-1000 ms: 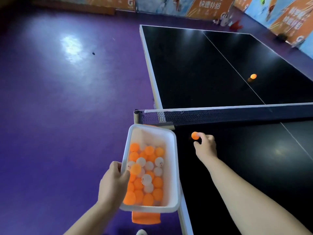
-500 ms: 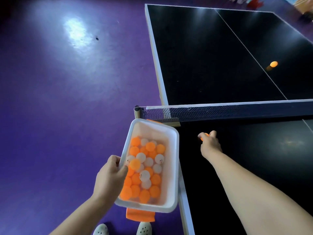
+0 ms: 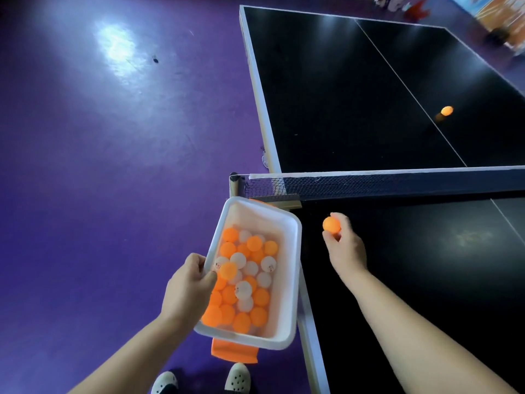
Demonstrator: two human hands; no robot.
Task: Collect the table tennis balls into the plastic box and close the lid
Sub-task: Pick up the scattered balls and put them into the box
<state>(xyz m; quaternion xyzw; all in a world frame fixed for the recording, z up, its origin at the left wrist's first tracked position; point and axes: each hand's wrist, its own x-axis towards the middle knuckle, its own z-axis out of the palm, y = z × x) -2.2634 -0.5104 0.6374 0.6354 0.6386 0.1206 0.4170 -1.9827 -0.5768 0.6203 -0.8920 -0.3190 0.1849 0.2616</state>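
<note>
My left hand grips the left rim of a white plastic box, held in the air beside the table's left edge. Several orange and white balls fill its lower half. An orange lid hangs under the box, with one end peeking out below and a sliver at the far rim. My right hand holds one orange ball in its fingertips, just right of the box and over the near half of the table. Another orange ball lies on the far half, by the centre line.
The black table tennis table fills the right side, and its net runs across with the post just beyond the box. Purple floor lies to the left. My two shoes show at the bottom.
My right hand has lifted the orange ball off the table and brought it back toward the box. The box has tilted slightly in my left hand.
</note>
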